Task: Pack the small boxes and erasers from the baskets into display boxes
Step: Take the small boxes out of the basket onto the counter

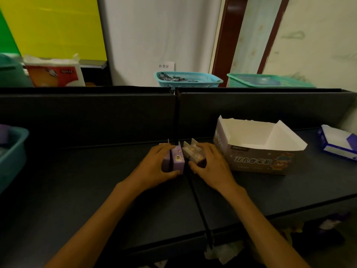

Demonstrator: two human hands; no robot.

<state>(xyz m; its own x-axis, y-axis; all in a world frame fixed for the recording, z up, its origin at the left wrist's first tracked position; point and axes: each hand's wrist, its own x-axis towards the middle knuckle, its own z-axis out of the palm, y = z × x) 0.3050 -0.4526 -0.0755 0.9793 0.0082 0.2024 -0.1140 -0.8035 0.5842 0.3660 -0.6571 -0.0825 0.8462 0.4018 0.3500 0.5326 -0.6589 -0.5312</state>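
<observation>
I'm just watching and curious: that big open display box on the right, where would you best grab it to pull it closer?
Probably the near-left corner of the display box, reached from the right hand beside it. Its top is open, so fingers can hook over the low front rim and pinch the thin wall.

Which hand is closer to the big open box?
Right. The right hand, gripping small boxes, sits just left of the display box. The left hand is farther left, holding purple boxes.

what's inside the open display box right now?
The display box shows only bare white inner walls and a folded flap; no small boxes visible inside. Its floor near the front wall is hidden by that wall, so something low there can't be ruled out.
</observation>
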